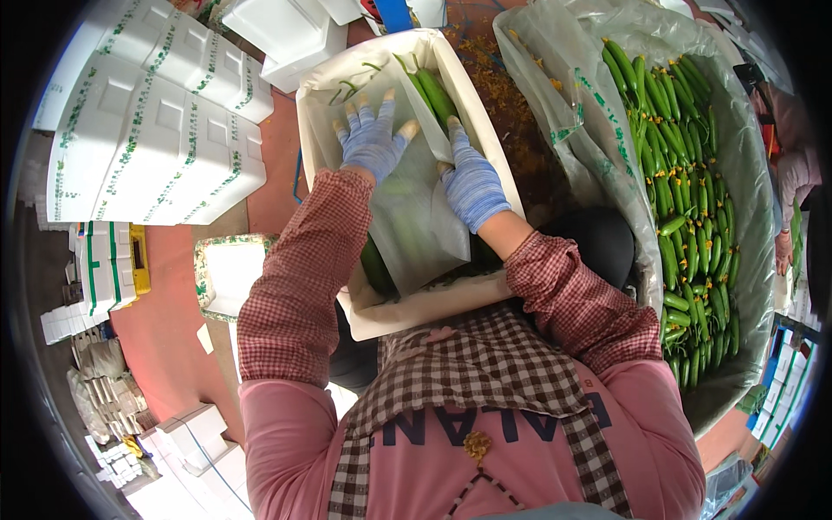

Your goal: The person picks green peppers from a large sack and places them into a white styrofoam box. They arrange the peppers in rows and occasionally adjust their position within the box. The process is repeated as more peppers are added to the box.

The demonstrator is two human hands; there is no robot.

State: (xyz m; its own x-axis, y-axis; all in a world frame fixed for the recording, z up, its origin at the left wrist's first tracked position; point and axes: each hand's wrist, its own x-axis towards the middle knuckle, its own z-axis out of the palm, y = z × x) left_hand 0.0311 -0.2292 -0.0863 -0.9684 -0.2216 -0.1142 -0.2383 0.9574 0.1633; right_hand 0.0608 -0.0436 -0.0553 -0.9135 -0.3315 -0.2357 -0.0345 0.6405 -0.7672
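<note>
A white foam box (406, 312), lined with paper, stands before me. Cucumbers (434, 94) lie inside it, partly covered by a translucent sheet (416, 227). My left hand (372, 138), in a blue glove with pale fingertips, rests on the sheet with its fingers spread. My right hand (473, 175), gloved alike, is at the box's right side, pinching the sheet's edge between thumb and forefinger; the forefinger reaches the end of a cucumber. What lies under the sheet shows only faintly.
To the right, a large plastic-lined container (708, 403) holds many small cucumbers (689, 188) in rows. White foam boxes (156, 130) are stacked at the left. An upright-edged lined box (237, 276) sits on the red floor. Another person's hand (784, 250) shows at the far right.
</note>
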